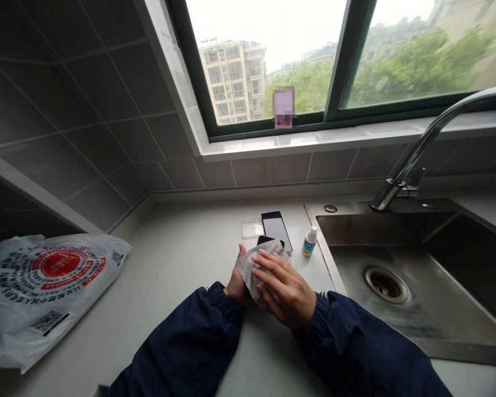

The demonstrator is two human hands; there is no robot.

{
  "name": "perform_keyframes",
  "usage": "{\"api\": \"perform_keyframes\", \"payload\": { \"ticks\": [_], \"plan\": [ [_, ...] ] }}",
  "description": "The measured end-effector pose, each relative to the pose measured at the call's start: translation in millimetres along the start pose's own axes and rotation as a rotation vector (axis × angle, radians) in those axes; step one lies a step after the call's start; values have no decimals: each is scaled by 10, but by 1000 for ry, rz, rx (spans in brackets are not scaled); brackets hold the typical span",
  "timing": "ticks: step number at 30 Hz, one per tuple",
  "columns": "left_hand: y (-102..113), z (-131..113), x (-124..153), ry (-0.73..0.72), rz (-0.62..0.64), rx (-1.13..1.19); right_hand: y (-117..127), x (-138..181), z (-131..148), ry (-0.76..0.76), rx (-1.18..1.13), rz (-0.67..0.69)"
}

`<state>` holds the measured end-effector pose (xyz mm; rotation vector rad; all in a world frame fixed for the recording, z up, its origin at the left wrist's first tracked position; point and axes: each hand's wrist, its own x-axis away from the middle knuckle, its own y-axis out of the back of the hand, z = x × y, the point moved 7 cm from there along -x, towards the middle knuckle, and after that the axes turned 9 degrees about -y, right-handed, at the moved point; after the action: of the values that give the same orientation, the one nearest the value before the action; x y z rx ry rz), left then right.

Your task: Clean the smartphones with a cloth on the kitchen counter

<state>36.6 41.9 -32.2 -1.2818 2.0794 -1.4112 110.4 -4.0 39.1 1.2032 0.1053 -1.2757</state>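
Note:
A light grey cleaning cloth [252, 270] with a zigzag edge is spread over a dark smartphone [268, 241], whose top end shows past the cloth. My left hand [235, 282] holds the phone from beneath and along its left side, thumb up; most of its fingers are hidden. Across the top, my right hand [285, 286] presses the cloth against the phone with slightly bent fingers. Just beyond, another smartphone [278, 229] lies on the counter beside a clear phone case [251, 227]. To the right stands a small white spray bottle [310, 241] with a blue and yellow label.
The white counter [182, 248] runs to a steel sink [334, 264] on the right, with a chrome faucet [409, 154] over it. A printed white plastic bag [86, 298] lies at the left. Behind are a tiled wall and a window [330, 118].

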Motion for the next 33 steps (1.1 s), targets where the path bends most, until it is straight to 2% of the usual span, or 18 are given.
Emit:
{"api": "perform_keyframes", "payload": {
  "ticks": [7,11,16,25,33],
  "plan": [
    [16,16,-44,-41,85,-4,-166,35,-70,-14,166,111],
    [-7,17,-45,-38,163,27,-130,28,-84,-28,179,75],
    [-28,-23,-45,-103,247,76,-95,26,-160,-93,219,33],
    [-41,-56,-64,-188,209,41,-165,51,-269,-218,365,119],
    [-226,-29,15,-186,263,-115,-79,31,-324,-345,442,50]
  ]
}}
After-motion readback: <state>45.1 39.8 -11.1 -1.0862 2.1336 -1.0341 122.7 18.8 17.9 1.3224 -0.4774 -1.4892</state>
